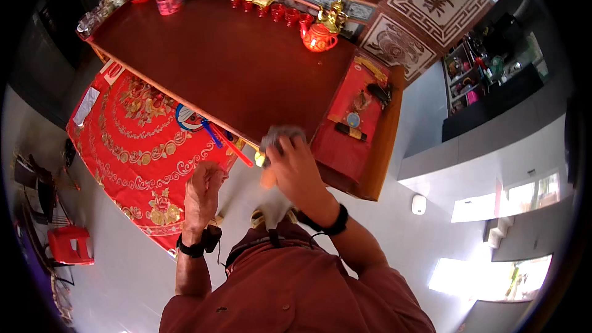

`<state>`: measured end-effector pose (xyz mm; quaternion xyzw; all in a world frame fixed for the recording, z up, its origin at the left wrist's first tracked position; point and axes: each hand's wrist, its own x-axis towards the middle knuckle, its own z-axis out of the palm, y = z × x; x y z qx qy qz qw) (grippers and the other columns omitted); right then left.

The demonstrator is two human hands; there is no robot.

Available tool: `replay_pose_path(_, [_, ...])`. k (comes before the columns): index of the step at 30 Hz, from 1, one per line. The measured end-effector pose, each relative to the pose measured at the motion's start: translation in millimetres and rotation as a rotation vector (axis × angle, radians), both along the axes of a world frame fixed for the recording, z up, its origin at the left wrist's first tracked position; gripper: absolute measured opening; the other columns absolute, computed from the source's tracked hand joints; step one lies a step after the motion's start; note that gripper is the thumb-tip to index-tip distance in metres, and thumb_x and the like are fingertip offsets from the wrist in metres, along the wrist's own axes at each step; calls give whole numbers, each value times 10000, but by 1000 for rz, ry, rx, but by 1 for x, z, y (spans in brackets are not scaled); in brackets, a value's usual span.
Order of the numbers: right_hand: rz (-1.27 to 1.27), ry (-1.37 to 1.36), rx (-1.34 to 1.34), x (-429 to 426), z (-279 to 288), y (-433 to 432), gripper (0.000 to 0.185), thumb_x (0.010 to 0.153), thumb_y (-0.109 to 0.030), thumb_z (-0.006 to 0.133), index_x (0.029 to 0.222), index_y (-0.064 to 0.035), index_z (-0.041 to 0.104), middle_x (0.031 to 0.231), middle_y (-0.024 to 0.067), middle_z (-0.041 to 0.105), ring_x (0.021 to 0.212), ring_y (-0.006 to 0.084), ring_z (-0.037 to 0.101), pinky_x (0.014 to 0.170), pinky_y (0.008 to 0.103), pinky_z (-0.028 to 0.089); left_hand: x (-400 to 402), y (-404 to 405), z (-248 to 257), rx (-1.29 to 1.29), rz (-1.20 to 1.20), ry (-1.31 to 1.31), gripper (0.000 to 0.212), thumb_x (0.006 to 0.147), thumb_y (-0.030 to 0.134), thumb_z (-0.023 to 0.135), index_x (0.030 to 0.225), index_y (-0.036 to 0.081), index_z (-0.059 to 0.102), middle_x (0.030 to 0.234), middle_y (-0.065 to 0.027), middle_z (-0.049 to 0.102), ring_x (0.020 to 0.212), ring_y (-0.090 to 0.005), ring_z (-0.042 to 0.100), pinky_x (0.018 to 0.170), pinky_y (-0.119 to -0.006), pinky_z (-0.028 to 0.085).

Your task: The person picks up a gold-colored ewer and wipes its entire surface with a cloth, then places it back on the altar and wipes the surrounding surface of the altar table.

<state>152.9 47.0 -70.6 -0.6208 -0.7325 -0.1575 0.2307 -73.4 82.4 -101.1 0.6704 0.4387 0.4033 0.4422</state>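
Note:
A bunched grey cloth [283, 138] is under the fingers of my right hand [294, 166], at the front edge of the dark red-brown wooden table [222, 60]. The hand and cloth look blurred. Over the near edge of the red floral tablecloth [162, 143], my left hand [203, 185] is raised with curled fingers; whether it holds anything is hard to tell. Between the hands and the table edge lie a blue-handled item [212, 134] and a red stick-like handle [238, 150]. A round blue-rimmed fan or plate [187, 118] lies beside them, partly under the table edge.
Along the table's back stand several small red cups [277, 12], a red teapot [319, 38] and a golden teapot [335, 16]. A pink round container [170, 1] sits back left. A red panel [354, 115] with small items lies at right. A red stool [70, 245] stands lower left.

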Motion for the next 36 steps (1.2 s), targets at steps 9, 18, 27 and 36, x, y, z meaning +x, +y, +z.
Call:
replay_pose_path(9, [33, 50, -138, 5, 6, -7, 269, 719, 6, 597, 981, -12, 542, 1020, 150, 551, 923, 318, 537, 836, 401, 440, 32, 31, 33, 382, -108, 85, 123, 924, 42, 631, 1031, -6, 597, 934, -159, 680, 829, -325, 689, 715, -375, 551])
replay_pose_path(18, [136, 437, -786, 17, -24, -122, 309, 801, -22, 626, 1108, -60, 609, 1057, 119, 648, 1029, 318, 610, 914, 393, 489, 124, 59, 46, 670, -279, 261, 56, 889, 68, 657, 909, 46, 610, 875, -97, 652, 789, -310, 645, 699, -387, 518])
replay_pose_path(27, [-52, 837, -719, 73, -31, -190, 233, 835, -5, 542, 1035, -67, 645, 989, 145, 670, 958, 350, 637, 833, 436, 521, 168, 70, 45, 798, -316, 410, 59, 870, 88, 665, 878, 65, 611, 839, -81, 633, 781, -296, 638, 705, -395, 514])
replay_pose_path(36, [-108, 730, -725, 139, -35, -219, 190, 837, -20, 577, 996, -89, 654, 956, 122, 672, 927, 335, 646, 801, 434, 528, 188, -5, 70, 445, -354, 352, 57, 867, 41, 677, 917, 28, 655, 855, -110, 640, 750, -261, 646, 651, -357, 507])
